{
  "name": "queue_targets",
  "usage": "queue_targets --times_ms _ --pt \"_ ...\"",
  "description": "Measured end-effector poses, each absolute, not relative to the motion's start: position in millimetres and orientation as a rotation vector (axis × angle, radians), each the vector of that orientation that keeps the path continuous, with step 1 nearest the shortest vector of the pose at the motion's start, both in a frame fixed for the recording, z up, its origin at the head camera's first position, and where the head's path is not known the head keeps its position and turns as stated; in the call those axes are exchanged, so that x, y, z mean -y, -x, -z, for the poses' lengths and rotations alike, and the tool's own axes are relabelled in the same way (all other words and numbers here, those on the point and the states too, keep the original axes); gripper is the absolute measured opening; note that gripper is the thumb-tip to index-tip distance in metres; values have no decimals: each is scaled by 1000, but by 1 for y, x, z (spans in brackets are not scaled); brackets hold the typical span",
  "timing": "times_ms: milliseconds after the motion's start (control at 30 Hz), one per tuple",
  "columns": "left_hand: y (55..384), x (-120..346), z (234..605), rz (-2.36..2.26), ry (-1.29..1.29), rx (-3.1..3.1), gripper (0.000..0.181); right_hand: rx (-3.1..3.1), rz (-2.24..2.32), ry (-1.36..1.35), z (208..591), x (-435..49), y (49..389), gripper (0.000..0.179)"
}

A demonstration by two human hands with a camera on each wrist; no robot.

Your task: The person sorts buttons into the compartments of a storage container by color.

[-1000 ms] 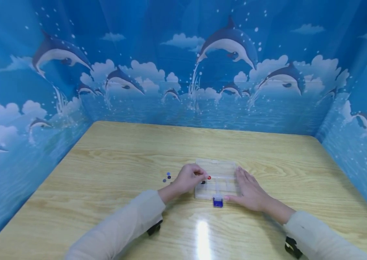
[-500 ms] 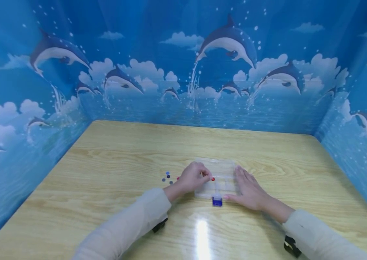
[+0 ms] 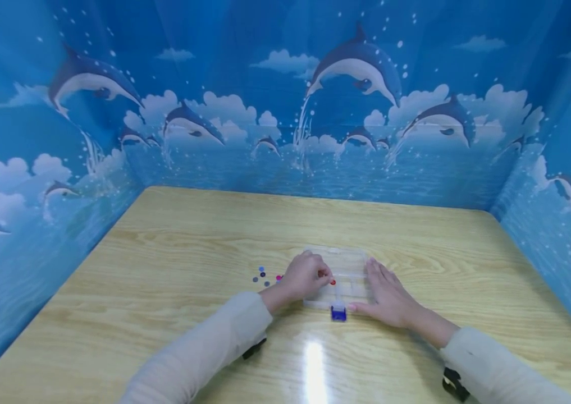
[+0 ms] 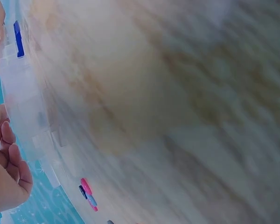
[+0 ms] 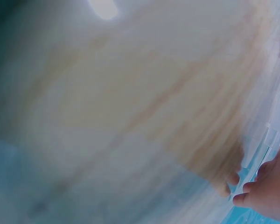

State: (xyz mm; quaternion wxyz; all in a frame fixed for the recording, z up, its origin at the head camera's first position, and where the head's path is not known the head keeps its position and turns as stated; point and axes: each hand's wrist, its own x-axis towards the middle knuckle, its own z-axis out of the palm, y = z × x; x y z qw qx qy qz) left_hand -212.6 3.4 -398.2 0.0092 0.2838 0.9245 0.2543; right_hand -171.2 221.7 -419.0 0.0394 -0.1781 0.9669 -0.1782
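A clear plastic box (image 3: 352, 289) with divided compartments lies opened out on the table, a dark blue latch (image 3: 338, 313) at its near edge. My left hand (image 3: 307, 276) is over the left part of the box, its fingers curled and a small red disc (image 3: 333, 282) pinched at thumb and fingertips. In the left wrist view the same hand (image 4: 10, 170) shows curled fingers beside the translucent wall. My right hand (image 3: 391, 297) lies along the right side of the box with fingers straight, thumb by the latch. The black piece seen earlier in a left compartment is hidden behind my left hand.
Several small discs lie on the table left of the box, among them a light blue disc (image 3: 261, 269) and a pink disc (image 3: 278, 278). The wood-grain table (image 3: 189, 241) is bordered by a blue dolphin-print curtain (image 3: 245, 101).
My left hand has moved slightly right and nearer over the box, carrying the red disc toward the middle divider. The pink disc by the wrist has come into sight. My right hand stays put.
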Motion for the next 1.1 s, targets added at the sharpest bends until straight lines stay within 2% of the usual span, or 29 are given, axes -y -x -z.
queue_targets --times_ms 533,1100 --pt "212 -10 397 -562 -1009 -2919 11 -2937 561 527 420 -221 171 103" --pt "207 10 396 -918 -857 -2922 11 -2958 546 538 421 -221 172 103"
